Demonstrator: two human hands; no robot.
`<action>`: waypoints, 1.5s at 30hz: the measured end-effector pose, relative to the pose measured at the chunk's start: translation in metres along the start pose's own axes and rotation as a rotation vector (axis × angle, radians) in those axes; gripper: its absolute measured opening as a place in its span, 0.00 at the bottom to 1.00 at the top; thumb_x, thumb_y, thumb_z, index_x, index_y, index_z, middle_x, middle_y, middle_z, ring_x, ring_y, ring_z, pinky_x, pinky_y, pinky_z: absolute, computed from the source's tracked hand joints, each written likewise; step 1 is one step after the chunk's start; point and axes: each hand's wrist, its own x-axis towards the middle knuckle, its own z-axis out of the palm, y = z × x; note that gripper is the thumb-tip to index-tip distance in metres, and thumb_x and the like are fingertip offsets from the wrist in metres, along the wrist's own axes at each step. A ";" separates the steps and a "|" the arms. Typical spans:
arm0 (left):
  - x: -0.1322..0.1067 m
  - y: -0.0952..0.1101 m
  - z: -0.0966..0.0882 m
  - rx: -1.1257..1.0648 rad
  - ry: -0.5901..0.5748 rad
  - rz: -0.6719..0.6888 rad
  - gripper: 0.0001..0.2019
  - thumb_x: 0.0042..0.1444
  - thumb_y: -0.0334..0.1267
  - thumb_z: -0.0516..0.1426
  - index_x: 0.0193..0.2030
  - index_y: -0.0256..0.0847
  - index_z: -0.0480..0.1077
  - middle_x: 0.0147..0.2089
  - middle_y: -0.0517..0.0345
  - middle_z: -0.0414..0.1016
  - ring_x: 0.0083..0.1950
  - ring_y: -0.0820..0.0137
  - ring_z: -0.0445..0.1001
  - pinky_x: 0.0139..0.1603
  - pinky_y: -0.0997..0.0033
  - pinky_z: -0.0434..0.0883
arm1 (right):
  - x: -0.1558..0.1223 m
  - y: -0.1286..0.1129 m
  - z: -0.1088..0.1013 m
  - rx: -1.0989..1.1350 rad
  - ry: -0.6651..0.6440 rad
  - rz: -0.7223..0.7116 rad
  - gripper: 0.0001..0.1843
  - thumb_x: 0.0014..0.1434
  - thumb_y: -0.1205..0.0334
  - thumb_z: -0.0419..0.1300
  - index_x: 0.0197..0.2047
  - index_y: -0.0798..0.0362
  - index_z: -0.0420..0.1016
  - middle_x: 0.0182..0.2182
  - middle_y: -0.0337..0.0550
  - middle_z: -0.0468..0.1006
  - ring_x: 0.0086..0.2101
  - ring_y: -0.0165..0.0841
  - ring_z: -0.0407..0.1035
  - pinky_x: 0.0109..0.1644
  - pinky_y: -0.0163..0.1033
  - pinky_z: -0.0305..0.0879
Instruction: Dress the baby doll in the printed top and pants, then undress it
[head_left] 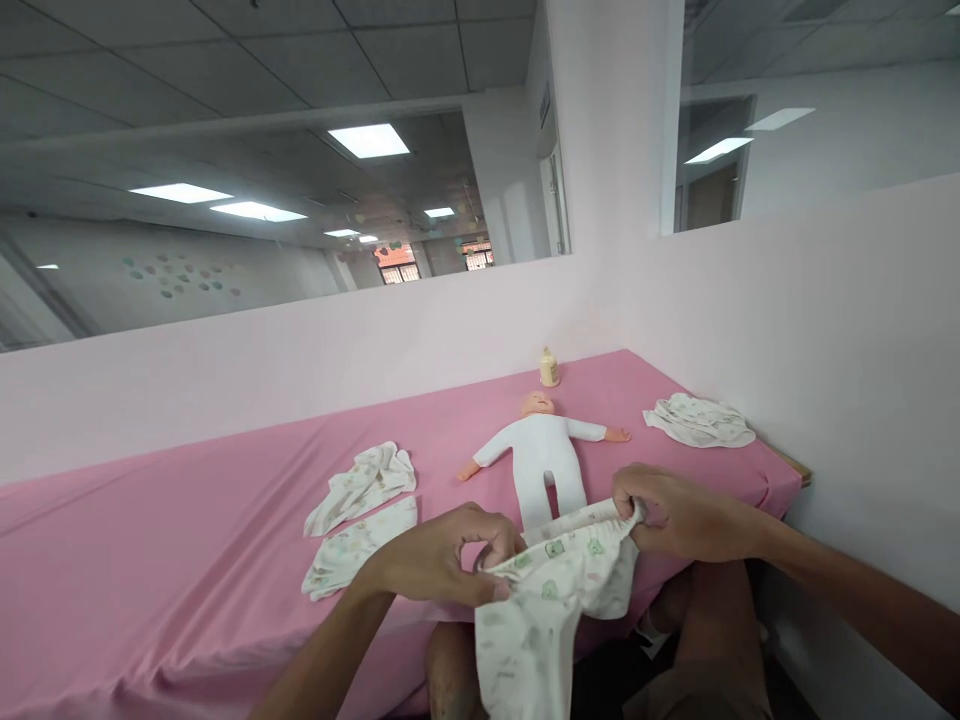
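Note:
Between my two hands hangs a pair of white baby pants [547, 590] with small green prints, its waistband stretched sideways. My left hand [457, 555] pinches the left end of the waistband, thumb outside and fingers at the inner edge. At the opposite end, my right hand [667, 512] grips the band with closed fingers. Both legs of the pants droop below the table edge, over my knees. Just beyond the pants, a baby doll [544, 450] in a white suit lies on its back with arms spread; the pants cover its feet.
A pink sheet [225, 520] covers the table. Two folded printed baby clothes [364, 490] lie left of the doll, and another crumpled cloth [699, 420] is at the right. A cream bottle [549, 368] stands by the wall [420, 330] behind the doll's head.

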 end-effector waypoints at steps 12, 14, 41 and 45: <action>0.001 0.025 -0.009 0.288 0.019 -0.114 0.15 0.63 0.49 0.52 0.35 0.38 0.69 0.35 0.57 0.70 0.35 0.73 0.64 0.35 0.74 0.60 | -0.007 0.012 -0.006 0.582 -0.231 -0.164 0.17 0.50 0.65 0.62 0.29 0.50 0.52 0.31 0.36 0.65 0.33 0.29 0.61 0.36 0.35 0.58; 0.002 0.028 -0.012 0.294 0.043 -0.047 0.14 0.63 0.47 0.52 0.34 0.38 0.69 0.35 0.57 0.70 0.37 0.72 0.65 0.37 0.74 0.61 | -0.006 0.013 -0.008 0.765 -0.385 -0.242 0.18 0.49 0.62 0.66 0.35 0.51 0.58 0.34 0.37 0.66 0.35 0.29 0.62 0.39 0.37 0.60; 0.012 0.058 -0.066 0.603 0.589 -0.240 0.19 0.62 0.51 0.50 0.31 0.39 0.70 0.31 0.58 0.69 0.31 0.73 0.62 0.31 0.74 0.60 | 0.032 0.025 -0.074 0.126 0.376 0.079 0.22 0.56 0.43 0.59 0.24 0.51 0.61 0.25 0.37 0.62 0.28 0.30 0.56 0.33 0.37 0.53; 0.046 0.063 -0.073 0.451 0.787 -0.247 0.12 0.58 0.45 0.53 0.35 0.38 0.71 0.26 0.61 0.65 0.26 0.75 0.60 0.25 0.76 0.55 | 0.056 0.006 -0.071 0.353 0.553 0.151 0.24 0.54 0.46 0.61 0.22 0.50 0.53 0.21 0.32 0.53 0.22 0.25 0.47 0.25 0.35 0.45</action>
